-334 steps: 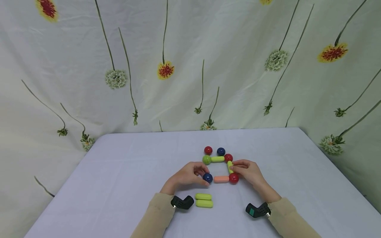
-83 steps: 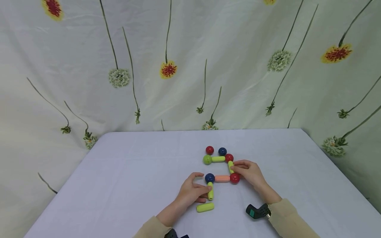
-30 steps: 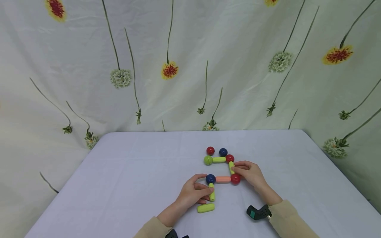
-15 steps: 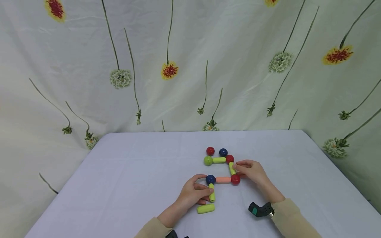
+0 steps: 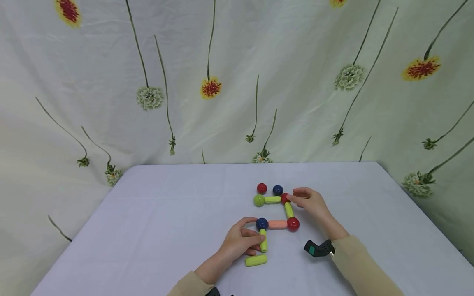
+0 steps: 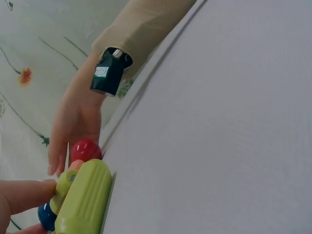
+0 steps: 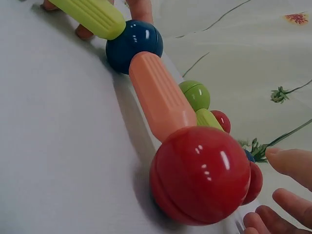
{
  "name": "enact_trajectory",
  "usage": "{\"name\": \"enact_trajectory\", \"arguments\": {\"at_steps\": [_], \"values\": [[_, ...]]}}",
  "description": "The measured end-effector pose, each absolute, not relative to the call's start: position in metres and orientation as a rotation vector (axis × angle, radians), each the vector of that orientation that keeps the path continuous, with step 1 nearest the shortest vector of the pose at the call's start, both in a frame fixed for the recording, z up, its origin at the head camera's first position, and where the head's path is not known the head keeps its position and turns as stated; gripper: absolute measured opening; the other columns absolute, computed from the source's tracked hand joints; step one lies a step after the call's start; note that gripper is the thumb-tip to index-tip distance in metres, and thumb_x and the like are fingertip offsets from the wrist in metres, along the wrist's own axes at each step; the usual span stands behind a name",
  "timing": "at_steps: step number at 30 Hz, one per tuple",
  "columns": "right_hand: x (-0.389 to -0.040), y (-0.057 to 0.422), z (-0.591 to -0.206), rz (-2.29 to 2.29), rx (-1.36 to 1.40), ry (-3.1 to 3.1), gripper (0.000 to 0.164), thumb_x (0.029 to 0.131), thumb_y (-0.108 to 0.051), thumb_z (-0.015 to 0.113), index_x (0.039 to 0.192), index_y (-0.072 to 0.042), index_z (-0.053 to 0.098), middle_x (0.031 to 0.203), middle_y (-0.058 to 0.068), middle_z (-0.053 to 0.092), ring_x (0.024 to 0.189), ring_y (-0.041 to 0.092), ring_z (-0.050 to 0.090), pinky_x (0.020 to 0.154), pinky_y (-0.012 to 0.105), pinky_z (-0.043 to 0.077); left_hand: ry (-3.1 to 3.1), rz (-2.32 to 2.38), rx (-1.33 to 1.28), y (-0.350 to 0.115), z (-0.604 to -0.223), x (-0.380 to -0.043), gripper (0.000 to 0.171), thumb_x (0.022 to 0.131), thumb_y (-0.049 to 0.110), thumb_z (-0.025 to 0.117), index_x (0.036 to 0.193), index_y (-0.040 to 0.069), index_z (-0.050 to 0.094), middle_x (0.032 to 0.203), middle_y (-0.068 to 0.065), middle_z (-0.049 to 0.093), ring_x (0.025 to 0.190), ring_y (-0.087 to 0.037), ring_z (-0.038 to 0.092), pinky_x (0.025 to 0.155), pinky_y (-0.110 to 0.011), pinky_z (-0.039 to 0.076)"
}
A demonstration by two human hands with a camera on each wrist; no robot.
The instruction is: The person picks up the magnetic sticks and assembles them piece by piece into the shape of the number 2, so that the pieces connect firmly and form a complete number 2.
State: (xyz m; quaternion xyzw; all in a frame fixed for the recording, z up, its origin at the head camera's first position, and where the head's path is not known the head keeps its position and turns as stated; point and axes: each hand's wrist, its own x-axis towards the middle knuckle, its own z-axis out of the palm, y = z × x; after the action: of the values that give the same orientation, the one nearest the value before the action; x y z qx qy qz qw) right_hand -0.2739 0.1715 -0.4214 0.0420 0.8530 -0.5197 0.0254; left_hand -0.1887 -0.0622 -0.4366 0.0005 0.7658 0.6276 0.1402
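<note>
Toy building rods and balls form a chain on the table. My left hand [image 5: 238,238] pinches the yellow-green rod [image 5: 263,245] that runs toward me from a blue ball [image 5: 261,223], its index fingertip at that ball. From there a salmon-pink rod [image 5: 277,225] leads to a red ball [image 7: 200,175]. A second yellow-green rod [image 5: 289,210] continues to the far red ball [image 5: 284,198], then another rod [image 5: 273,199] and a green ball [image 5: 259,200]. My right hand [image 5: 311,203] is beside the far red ball, its thumb tip overlapping it and fingers spread apart.
A loose yellow-green rod [image 5: 256,260] lies just in front of the left hand's rod. Behind the chain sit a red ball [image 5: 261,188] and a blue ball [image 5: 277,190]. A flower-print curtain [image 5: 177,49] hangs behind the white-covered table [image 5: 166,205].
Over the earlier frames, my left hand went from the blue ball to a rod, now set at that ball. Just now my right hand left the side rod and moved back to the far red ball.
</note>
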Motion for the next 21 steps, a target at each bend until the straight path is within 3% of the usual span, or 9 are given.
{"name": "enact_trajectory", "arguments": {"at_steps": [9,21], "values": [[-0.29,0.159,-0.416,-1.554,0.125,2.625,0.057,0.085,-0.037,0.067,0.128,-0.004,0.051,0.129,0.02,0.05,0.117,0.034,0.047,0.096,0.049,0.041,2.21,1.809,0.008,-0.062,-0.436,-0.187,0.061,0.079,0.018,0.076,0.133,0.009,0.047,0.086,-0.005,0.066,0.061,-0.015,0.065,0.053,-0.027,0.053],[-0.305,0.146,-0.419,-1.535,0.011,2.633,0.056,0.084,-0.032,0.07,0.13,-0.006,0.051,0.134,0.019,0.047,0.121,0.036,0.046,0.093,0.043,0.046,2.212,1.817,0.026,-0.062,-0.435,-0.186,0.061,0.08,0.017,0.075,0.133,0.007,0.046,0.086,-0.005,0.066,0.063,-0.016,0.065,0.053,-0.028,0.053]]}}
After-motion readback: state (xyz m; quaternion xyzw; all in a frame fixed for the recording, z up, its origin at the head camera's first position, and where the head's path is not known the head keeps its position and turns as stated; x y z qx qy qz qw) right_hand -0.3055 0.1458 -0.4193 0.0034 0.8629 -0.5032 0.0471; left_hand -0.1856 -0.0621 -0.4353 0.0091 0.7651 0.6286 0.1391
